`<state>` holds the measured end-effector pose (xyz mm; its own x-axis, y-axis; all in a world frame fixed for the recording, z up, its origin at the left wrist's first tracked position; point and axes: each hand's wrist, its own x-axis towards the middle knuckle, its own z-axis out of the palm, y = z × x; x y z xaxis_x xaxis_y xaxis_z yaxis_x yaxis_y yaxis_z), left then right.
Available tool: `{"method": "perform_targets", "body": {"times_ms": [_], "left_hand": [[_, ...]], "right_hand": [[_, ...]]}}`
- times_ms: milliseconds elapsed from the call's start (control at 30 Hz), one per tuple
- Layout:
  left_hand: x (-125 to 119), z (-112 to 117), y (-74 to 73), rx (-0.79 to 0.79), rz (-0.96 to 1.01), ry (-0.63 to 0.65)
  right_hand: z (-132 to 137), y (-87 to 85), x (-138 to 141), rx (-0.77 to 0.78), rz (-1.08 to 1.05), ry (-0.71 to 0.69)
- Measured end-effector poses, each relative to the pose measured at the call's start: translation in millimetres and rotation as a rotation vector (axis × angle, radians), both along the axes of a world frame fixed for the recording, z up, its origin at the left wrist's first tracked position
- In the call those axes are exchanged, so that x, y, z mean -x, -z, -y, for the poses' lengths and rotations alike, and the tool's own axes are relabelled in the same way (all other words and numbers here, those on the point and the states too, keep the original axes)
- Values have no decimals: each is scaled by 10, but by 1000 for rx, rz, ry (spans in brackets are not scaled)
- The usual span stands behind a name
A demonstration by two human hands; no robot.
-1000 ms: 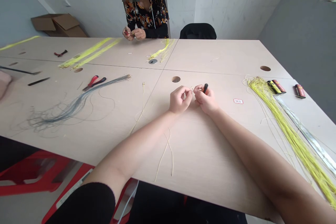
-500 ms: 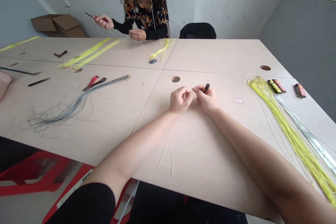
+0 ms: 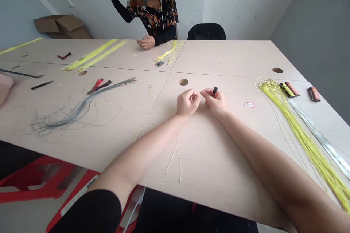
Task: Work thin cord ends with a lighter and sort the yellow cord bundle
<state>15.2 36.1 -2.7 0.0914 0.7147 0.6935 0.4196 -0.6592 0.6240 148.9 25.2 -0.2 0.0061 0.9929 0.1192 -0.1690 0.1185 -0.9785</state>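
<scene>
My left hand (image 3: 188, 103) and my right hand (image 3: 216, 103) are close together above the pale wooden table (image 3: 207, 153). The right hand is shut on a small black cylindrical piece (image 3: 214, 91), whose top sticks out above the fingers. Between the hands runs a thin wire with a tiny gold end (image 3: 200, 92), pinched by the left fingertips. The fingers hide most of it. Loose pale wire strands (image 3: 175, 156) lie on the table below my hands.
A yellow wire bundle (image 3: 303, 142) and a metal ruler (image 3: 319, 142) lie to my right. Grey wires (image 3: 79, 109) and red-handled pliers (image 3: 98, 86) lie to my left. A co-worker (image 3: 153, 11) stands across the table, one hand raised.
The co-worker's hand holding the red pliers has risen from above the table to the top edge of the view. My hands have barely moved.
</scene>
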Motion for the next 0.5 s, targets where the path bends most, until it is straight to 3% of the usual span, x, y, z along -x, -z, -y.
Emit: {"method": "perform_targets", "body": {"times_ms": [500], "left_hand": [[-3, -2, 4, 6, 6, 21]], "right_hand": [[-14, 16, -15, -12, 40, -20]]}}
